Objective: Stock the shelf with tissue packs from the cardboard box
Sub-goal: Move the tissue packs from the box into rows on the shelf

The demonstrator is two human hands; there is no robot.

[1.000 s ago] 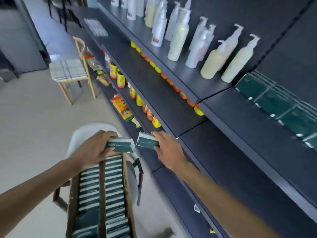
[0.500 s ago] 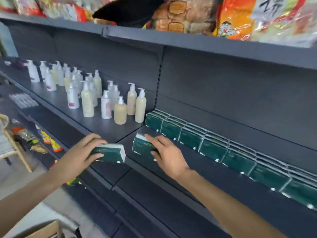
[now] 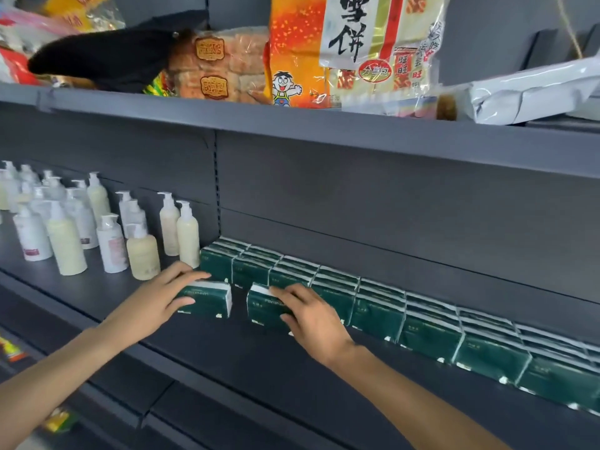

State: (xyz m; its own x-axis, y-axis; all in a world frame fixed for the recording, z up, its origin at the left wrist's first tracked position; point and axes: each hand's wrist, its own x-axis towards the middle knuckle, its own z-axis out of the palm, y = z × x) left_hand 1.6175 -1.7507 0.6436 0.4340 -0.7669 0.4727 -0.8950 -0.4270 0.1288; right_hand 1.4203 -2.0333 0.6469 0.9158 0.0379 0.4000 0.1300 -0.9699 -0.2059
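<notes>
Here two dark green tissue packs, one (image 3: 207, 300) in the left hand (image 3: 156, 302) and one (image 3: 264, 308) in the right hand (image 3: 313, 315), stand on edge on the shelf (image 3: 292, 362), long sides along it, fingers curled over each, just before the back row of packs (image 3: 428, 326); pump bottles (image 3: 139, 251) stand left.

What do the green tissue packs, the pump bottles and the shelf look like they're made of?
Tissue packs: likely thin glossy plastic film over soft paper; the dark green wrap shows sheen and white sealed ends.
Pump bottles: probably plastic, smooth and semi-matte, cream or white with moulded white pumps.
Shelf: seemingly painted metal, matte dark grey, with thin folded edges and a slotted upright.
</notes>
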